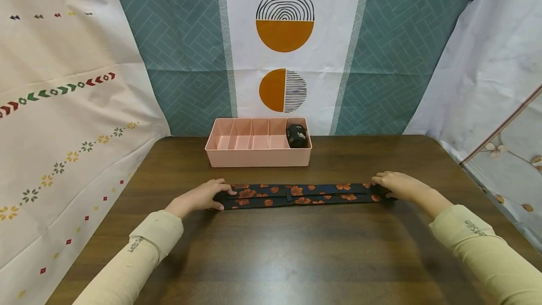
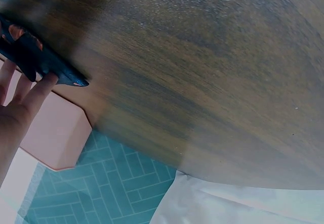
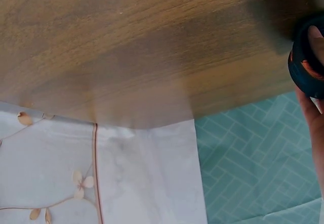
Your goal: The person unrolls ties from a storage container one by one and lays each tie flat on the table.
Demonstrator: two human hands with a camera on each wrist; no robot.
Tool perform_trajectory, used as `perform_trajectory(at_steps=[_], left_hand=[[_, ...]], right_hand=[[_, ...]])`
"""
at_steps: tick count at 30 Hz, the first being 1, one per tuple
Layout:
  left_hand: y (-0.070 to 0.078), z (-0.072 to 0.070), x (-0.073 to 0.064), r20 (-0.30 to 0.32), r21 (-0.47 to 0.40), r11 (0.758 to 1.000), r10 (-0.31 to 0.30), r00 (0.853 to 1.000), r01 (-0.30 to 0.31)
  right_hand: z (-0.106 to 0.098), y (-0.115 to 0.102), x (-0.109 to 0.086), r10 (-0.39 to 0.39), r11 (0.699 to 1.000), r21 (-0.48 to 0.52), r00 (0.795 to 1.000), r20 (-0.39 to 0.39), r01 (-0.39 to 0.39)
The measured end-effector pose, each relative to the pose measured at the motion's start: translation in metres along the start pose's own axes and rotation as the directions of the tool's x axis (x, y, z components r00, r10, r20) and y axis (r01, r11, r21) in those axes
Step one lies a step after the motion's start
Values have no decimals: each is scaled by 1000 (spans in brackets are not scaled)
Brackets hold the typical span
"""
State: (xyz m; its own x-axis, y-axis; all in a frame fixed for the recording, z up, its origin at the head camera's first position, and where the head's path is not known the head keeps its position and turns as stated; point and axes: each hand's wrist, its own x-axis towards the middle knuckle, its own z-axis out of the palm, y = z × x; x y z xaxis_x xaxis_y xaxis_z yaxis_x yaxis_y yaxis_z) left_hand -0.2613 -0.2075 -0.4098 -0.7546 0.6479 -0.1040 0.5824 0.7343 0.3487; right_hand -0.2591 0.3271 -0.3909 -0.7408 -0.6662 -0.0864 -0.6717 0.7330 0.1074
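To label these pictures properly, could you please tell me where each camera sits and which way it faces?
Head: worn on the head, facing forward and down at the table; left hand, right hand and sleeves show.
Left wrist: worn there, facing table and pink box; left hand partly shows.
Right wrist: worn there, facing table and teal cloth; right hand partly shows.
Both wrist views share table and dark strip.

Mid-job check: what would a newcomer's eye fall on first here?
First, the long dark fabric strip with orange floral print, stretched across the brown wooden table between the left hand and right hand. Next, behind it, the pink rectangular compartment box, a dark rolled bundle in its rightmost slot. Then, two orange-and-striped circles on the white hanging panel beyond.
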Motion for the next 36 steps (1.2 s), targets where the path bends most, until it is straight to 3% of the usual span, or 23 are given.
perform_trajectory(at_steps=[7,18,26,36], left_hand=[[2,0,1,-4,-8,1000,1,1000,-1],[1,-4,4,18,-15,1000,-22,1000,22],[0,-2,1,19,-22,1000,-18,1000,19],[-5,-4,-1,18,-17,1000,-23,1000,23]], right_hand=[[3,4,-1,-22,999,-32,999,-36,21],[6,9,-6,-31,992,-119,999,-7,30],[10,12,-8,-79,993,-95,994,-77,71],[8,16,-9,-14,999,-36,999,-31,13]])
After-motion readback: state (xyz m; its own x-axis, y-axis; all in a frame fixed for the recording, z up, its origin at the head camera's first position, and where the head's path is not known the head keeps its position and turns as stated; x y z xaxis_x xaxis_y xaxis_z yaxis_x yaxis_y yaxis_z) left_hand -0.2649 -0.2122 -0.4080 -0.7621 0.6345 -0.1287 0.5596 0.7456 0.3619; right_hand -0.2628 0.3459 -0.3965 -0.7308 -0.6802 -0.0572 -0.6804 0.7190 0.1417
